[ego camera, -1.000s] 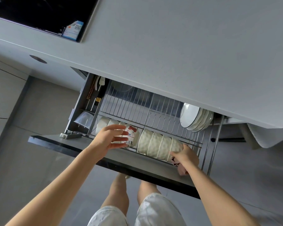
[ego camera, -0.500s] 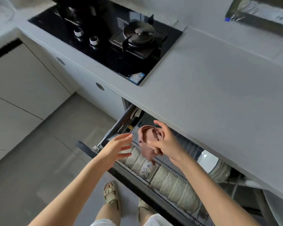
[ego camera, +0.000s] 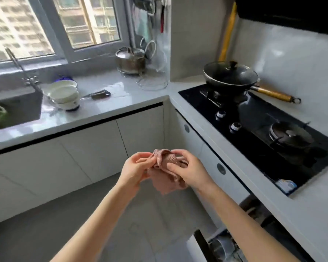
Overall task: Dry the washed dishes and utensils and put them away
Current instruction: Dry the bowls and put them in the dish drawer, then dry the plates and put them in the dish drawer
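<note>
Left grip [ego camera: 135, 167] now joins right grip [ego camera: 190, 172] pinching pink cloth [ego camera: 165, 183]; stacked bowls [ego camera: 63, 94] lie well left-forward, nearer left grip.

Hard gloss all round, one soft matt cloth in the middle.

Cloth [ego camera: 166, 173], pinched between left hand [ego camera: 134, 167] and right hand [ego camera: 189, 171]: dusty pink, woven, rough waffle-like grain, matt, limp folds. Far beyond the left hand: worktop [ego camera: 110, 108] pale, stone-like, smooth, high gloss with window glare; stacked bowls [ego camera: 63, 95] white glazed ceramic, shiny. Straight beyond both hands: pot [ego camera: 131, 60] polished metal, bright reflections. Just behind the hands: cabinet fronts [ego camera: 87, 154] white, flat, matt. Right of the right hand: hob [ego camera: 254, 118] black glass, glossy; wok [ego camera: 233, 85] dark, duller finish; its handle [ego camera: 273, 93] wood-coloured, satin. Below the hands: floor [ego camera: 45, 233] grey, smooth, matt.
</note>
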